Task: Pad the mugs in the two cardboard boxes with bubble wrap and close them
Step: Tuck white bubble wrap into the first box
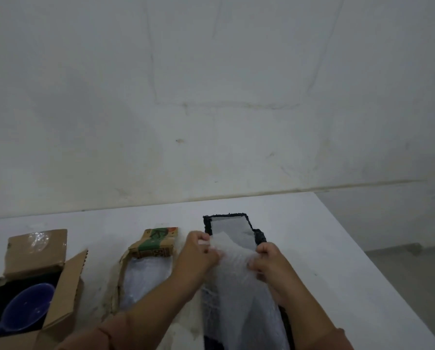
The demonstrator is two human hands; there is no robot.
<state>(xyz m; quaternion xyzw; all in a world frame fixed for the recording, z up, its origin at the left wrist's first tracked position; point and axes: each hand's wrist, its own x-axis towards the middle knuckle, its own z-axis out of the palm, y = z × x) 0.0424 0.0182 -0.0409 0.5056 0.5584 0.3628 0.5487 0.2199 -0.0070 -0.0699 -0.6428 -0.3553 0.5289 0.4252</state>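
Observation:
A sheet of bubble wrap (239, 281) lies over a dark frayed cloth (260, 234) at the table's right. My left hand (198, 251) pinches its far left edge. My right hand (267, 258) pinches its far right edge. At the far left stands an open cardboard box (59, 294) with a blue mug (27, 309) lying inside it. A second cardboard box (153, 245), with green print on its raised flap, sits in the middle and shows bubble wrap (145, 279) inside; whether a mug is under it is hidden.
The white table (325, 248) runs up to a white wall (211, 97) behind. Its right edge slants down toward the grey floor (413, 286). Clear tape shines on the left box's raised back flap (38, 239).

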